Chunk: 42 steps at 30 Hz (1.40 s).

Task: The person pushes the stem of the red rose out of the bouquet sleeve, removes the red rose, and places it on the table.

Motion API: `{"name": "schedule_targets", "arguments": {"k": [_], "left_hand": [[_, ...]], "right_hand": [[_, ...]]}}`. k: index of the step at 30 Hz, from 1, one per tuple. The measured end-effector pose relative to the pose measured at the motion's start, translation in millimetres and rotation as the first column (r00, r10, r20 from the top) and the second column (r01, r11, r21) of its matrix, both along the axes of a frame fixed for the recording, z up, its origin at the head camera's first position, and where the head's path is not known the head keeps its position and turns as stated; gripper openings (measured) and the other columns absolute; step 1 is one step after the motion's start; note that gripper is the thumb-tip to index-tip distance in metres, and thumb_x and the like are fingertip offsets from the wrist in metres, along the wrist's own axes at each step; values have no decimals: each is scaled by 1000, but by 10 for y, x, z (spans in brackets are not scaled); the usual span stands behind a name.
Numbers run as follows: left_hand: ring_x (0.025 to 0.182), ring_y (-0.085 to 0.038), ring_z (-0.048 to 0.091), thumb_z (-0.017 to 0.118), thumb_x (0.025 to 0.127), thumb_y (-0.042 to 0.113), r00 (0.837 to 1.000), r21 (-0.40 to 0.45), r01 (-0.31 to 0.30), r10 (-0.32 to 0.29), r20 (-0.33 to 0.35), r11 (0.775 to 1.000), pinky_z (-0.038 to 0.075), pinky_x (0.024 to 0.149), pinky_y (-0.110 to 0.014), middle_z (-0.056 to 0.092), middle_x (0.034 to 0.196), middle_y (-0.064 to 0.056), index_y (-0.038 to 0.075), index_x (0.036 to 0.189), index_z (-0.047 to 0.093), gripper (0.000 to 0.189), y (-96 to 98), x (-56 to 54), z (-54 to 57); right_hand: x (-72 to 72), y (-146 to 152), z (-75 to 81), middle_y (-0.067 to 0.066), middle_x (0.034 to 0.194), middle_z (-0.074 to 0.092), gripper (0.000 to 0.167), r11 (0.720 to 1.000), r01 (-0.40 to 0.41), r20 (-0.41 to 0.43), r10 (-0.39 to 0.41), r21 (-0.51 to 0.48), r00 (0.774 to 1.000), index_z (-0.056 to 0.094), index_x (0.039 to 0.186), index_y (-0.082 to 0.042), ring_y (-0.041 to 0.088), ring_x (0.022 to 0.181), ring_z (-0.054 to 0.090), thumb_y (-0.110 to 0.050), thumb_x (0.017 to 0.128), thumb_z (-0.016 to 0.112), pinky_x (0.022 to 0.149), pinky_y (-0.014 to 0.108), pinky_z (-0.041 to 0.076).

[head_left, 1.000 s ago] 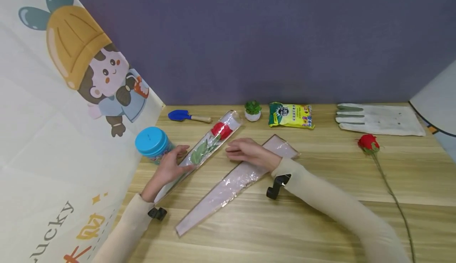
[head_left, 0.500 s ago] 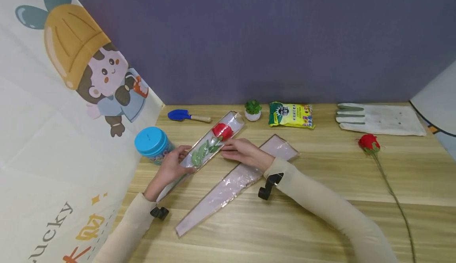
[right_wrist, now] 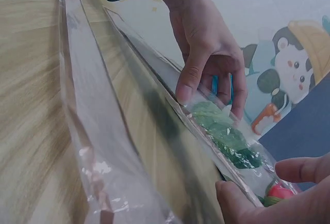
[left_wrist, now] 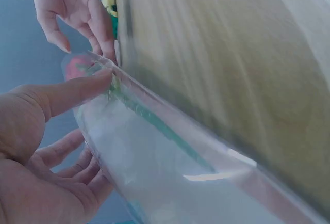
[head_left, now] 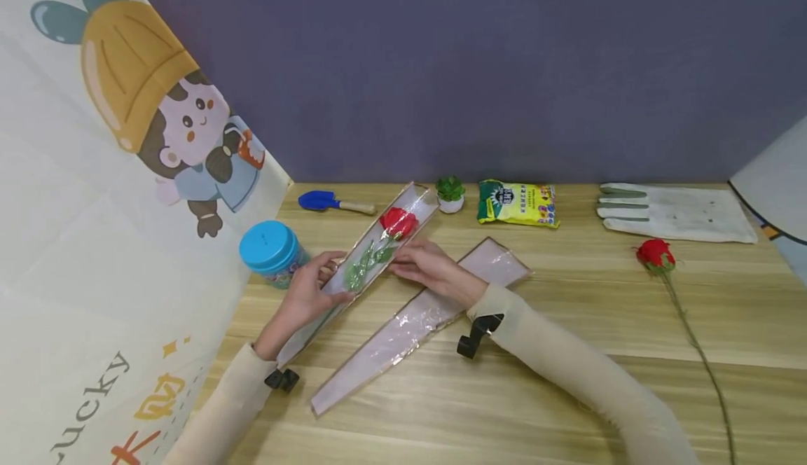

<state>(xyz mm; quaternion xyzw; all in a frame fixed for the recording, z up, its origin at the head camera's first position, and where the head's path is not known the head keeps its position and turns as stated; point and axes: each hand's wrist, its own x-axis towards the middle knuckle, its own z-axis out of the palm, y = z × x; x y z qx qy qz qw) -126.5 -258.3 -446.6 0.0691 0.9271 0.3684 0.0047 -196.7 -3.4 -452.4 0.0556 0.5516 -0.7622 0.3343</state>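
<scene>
A clear flower sleeve with a pale backing holds a red rose [head_left: 398, 223] with green leaves. My left hand [head_left: 309, 295] grips the sleeve [head_left: 302, 335] across its middle, thumb on the near edge and fingers along the far edge. Close to the rose head, my right hand [head_left: 431, 267] holds the near edge; in the right wrist view its thumb and fingers [right_wrist: 301, 170] lie on either side of the sleeve. A shadow on the table shows under the sleeve in that view. Another flat sleeve [head_left: 384, 360], with no flower in it, lies below the right forearm.
A blue-lidded tub [head_left: 267, 248] stands left of the left hand. Along the back are a blue trowel [head_left: 318, 201], a small potted plant [head_left: 450, 193], a yellow-green packet [head_left: 518, 203] and a white glove [head_left: 684, 213]. A loose rose [head_left: 657, 255] lies at the right.
My right hand has moved left to the sleeve and taken hold of its near edge. The wrapped rose has shifted slightly up and right, its top end raised.
</scene>
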Motion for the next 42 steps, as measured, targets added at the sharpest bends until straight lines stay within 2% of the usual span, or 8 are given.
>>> {"name": "schedule_targets", "arguments": {"k": [3,9,17,20,24,27,35,42], "left_hand": [[94,-28,72,94,73,10,1000,5,9,-9,-20,1000,62,81,-43,70,115,-15,12,143,59,78,33,12,77],[85,-22,73,95,74,12,998,61,46,-43,-53,997,60,72,-30,70,116,-14,15,143,59,78,128,18,235],[73,-16,69,92,77,10,994,184,110,-103,-47,977,56,58,-23,69,114,-16,15,143,58,75,388,12,344],[73,-16,70,92,78,10,992,214,128,-120,-48,968,56,58,-22,69,113,-17,16,144,57,75,498,-3,359],[74,-20,74,92,77,7,986,286,165,-159,-45,944,60,63,-24,69,110,-19,15,145,56,77,666,-38,388],[77,-22,75,92,76,5,982,331,185,-184,-35,925,62,66,-25,68,108,-19,15,146,55,80,789,-59,399],[85,-27,77,92,75,4,976,408,207,-215,-27,889,66,72,-31,68,110,-19,19,151,49,88,1055,-74,382],[82,-19,75,88,80,3,963,453,256,-267,-40,854,66,73,-30,73,108,-19,19,155,43,89,1192,-35,312]], "right_hand": [[56,28,78,19,125,61,48,999,30,-43,-30,-14,999,34,145,2,28,113,67,-1,103,56,114,39,53],[170,106,234,10,114,67,56,995,93,-133,-99,-48,986,35,149,1,17,99,71,1,100,62,111,40,55],[256,278,324,4,116,70,55,991,132,-235,-136,-33,963,47,149,-4,11,98,71,-3,98,68,120,51,46],[278,350,339,8,125,67,59,988,154,-267,-155,-27,951,45,152,-9,11,102,69,-4,98,68,116,45,51],[301,441,359,15,139,62,64,980,198,-300,-194,-17,934,39,155,-16,11,107,68,-7,99,67,104,31,59],[312,503,371,18,144,60,66,971,239,-328,-230,-14,916,37,156,-16,11,107,69,-8,99,68,96,28,61],[318,690,407,19,142,58,63,947,321,-367,-295,9,882,37,156,-8,8,102,69,-8,101,67,91,26,63],[259,931,433,14,138,59,62,934,355,-406,-308,42,860,38,155,-7,9,104,68,-10,101,67,91,26,63]]}}
